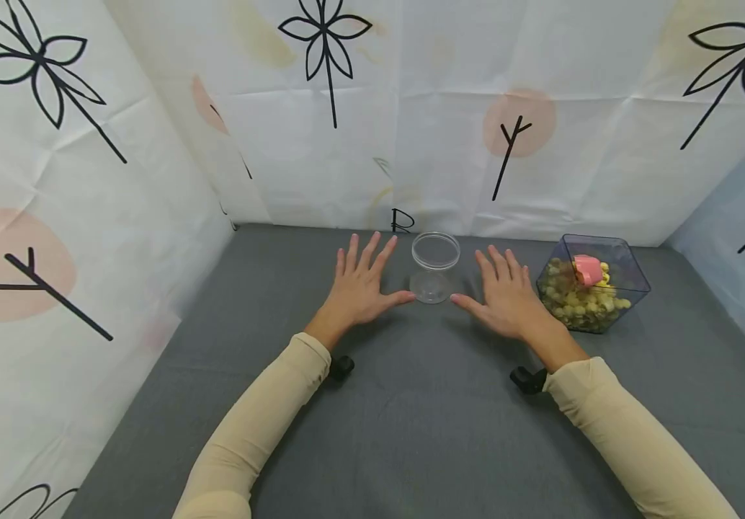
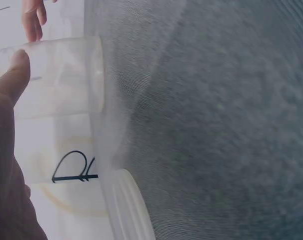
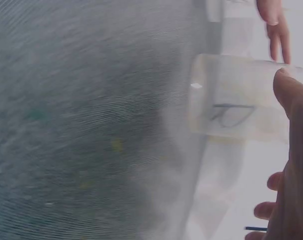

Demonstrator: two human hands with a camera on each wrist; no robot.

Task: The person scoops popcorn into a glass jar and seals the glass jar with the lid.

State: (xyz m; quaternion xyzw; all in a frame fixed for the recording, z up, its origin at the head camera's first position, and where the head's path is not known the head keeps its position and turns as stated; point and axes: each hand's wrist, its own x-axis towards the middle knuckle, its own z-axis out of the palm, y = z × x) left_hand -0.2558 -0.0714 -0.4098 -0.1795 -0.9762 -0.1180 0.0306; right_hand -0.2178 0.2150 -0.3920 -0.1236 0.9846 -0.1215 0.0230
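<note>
We see a jar [image 1: 435, 261] of clear, colourless plastic by its look, smooth and glossy, with pale highlights at its rim. The surface [image 1: 424, 418] under it appears to be matt grey cloth, and in the wrist views we make out a fine, ribbed weave. The backdrop [image 1: 437, 151] looks to us like thin white printed fabric, creased, with a faint sheen along the folds. The bin [image 1: 632, 272] is tinted see-through plastic, hard and shiny; we cannot tell what the pieces [image 1: 589, 306] inside are made of. The pink item [image 1: 588, 269] looks like smooth plastic. The sleeves [image 1: 259, 418] are soft matt cloth, lightly wrinkled.
</note>
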